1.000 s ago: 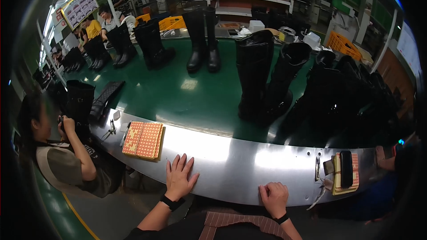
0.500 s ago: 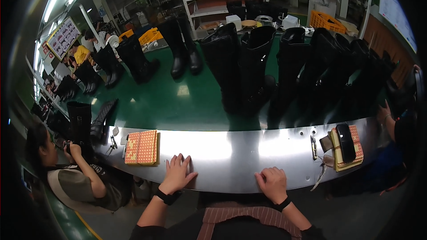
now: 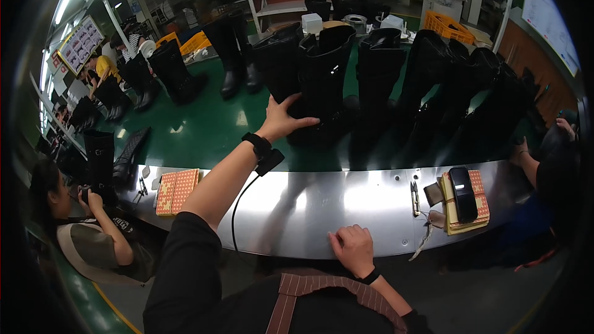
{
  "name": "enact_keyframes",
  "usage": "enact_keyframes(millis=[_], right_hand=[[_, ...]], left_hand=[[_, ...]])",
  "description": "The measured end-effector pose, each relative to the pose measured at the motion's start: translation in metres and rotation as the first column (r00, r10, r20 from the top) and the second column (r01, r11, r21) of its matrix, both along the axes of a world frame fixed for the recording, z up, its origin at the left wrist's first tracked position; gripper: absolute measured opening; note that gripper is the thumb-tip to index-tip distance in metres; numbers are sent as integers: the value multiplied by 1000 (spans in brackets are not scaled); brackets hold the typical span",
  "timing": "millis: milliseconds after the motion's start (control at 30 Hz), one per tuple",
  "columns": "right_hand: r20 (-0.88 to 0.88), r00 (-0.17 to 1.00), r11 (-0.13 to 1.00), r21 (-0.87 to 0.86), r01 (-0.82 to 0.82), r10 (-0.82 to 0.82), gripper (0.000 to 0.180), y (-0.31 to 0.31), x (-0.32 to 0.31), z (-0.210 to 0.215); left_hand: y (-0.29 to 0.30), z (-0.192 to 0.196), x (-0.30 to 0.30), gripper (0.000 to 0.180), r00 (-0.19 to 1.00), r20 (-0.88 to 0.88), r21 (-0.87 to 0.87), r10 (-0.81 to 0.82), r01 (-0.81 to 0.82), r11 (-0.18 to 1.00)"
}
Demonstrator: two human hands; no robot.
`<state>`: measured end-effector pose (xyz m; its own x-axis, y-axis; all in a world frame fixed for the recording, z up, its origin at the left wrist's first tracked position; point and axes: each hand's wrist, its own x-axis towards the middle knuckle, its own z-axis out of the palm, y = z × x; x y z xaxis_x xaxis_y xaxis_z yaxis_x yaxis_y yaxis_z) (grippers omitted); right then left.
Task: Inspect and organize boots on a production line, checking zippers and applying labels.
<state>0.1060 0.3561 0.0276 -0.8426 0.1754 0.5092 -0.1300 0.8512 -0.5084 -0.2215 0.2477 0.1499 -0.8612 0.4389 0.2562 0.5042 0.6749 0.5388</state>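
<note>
My left hand [image 3: 286,117] is stretched forward over the green tabletop [image 3: 204,114], its thumb and fingers spread at the lower part of a black tall boot [image 3: 278,68]. The fingertips meet the dark leather; whether they press on it I cannot tell. Close beside that boot stands another black boot [image 3: 325,68] with a small shiny buckle. My right hand [image 3: 352,249] rests at the front edge of the metal strip [image 3: 328,201], fingers curled in and nothing visible in them.
More black boots [image 3: 377,74] stand in a row to the right. Phone [image 3: 462,195], patterned pads [image 3: 179,192] and thread snips [image 3: 415,198] lie on the metal. A seated person [image 3: 111,235] is at left; another person's hand [image 3: 521,151] is at right.
My left hand has left the metal edge and reached forward to the black boot. My right hand stays at the edge, still curled. The whole view has shifted slightly.
</note>
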Motion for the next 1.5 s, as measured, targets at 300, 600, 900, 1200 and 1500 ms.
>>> enact_keyframes(millis=[300, 600, 900, 1200, 1500], right_hand=[[-10, 1000, 999, 40, -2, 3, 25, 1, 3, -1], [-29, 997, 950, -301, -82, 77, 48, 6, 7, 26], [3, 911, 882, -250, -399, 413, 88, -49, -30, 53], [-250, 959, 774, -579, -257, 132, 37, -37, 4, 68], [-350, 877, 755, -655, 22, -328, 23, -6, -7, 69]], left_hand=[[39, -23, -16, 42, 943, -251, 285, 221, -146, 947], [-37, 44, 89, 35, 999, -45, 377, 27, -7, 926], [-121, 37, 224, 75, 828, -202, -162, -524, 499, 851], [-153, 14, 211, 59, 851, -358, -17, -384, 405, 914], [-167, -7, 227, 78, 786, -616, 252, -38, 243, 937]])
